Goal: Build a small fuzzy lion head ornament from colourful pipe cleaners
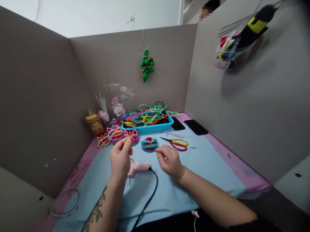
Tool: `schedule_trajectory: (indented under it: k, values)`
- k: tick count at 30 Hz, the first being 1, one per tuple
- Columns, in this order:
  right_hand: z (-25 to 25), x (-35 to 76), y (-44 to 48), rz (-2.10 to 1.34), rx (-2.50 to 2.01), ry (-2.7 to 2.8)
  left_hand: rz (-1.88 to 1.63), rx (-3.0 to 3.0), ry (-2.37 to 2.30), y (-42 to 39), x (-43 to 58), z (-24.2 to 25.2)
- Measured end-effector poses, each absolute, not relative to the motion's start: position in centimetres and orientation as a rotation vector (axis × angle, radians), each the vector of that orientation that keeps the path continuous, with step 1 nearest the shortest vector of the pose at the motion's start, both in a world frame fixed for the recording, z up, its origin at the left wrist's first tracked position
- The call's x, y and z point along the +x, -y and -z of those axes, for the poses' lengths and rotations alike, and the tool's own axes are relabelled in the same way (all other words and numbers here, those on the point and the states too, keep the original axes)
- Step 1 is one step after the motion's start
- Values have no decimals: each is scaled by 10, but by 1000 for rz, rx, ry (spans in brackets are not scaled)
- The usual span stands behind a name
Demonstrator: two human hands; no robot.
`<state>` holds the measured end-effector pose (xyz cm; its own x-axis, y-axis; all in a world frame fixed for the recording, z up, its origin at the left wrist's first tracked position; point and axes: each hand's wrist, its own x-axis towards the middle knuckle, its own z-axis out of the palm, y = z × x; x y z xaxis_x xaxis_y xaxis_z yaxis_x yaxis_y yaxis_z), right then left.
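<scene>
A grey partition [167,52] backs the blue tray [150,129] of tangled pipe cleaners [147,116]; pale-blue cloth [208,168] spreads in front, a lidded cup [95,125] stands to its left. In front of the tray, the turquoise figure [149,144] sits beside the right hand [171,161], which, like the left hand [121,158], is pinched; around what, I cannot tell.

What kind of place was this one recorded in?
Probably a small craft workstation: partition walls enclose a table bearing a pink glue gun, scissors and a blue tray of colourful fuzzy stems.
</scene>
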<state>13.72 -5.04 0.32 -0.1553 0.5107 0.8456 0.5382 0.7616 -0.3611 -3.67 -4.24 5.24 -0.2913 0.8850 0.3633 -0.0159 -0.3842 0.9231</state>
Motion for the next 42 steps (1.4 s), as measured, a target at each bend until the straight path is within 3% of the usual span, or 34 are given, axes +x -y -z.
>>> schedule_trajectory:
  k: [4,10,15,22,42]
  values:
    - [-2,137,49,-19,-819,1758,-1645,1460,-1322,34,-54,-55]
    - [-5,136,48,-352,-924,1671,-1270,2099,-2232,21,-101,-63]
    - [-7,132,47,-756,-990,1545,-1233,2137,-1776,21,-85,-53]
    - [-8,130,47,-846,-965,1538,-1285,1569,-1177,39,-22,-38]
    - [-9,132,53,-660,-829,1733,-1418,1726,-1127,52,-17,-53]
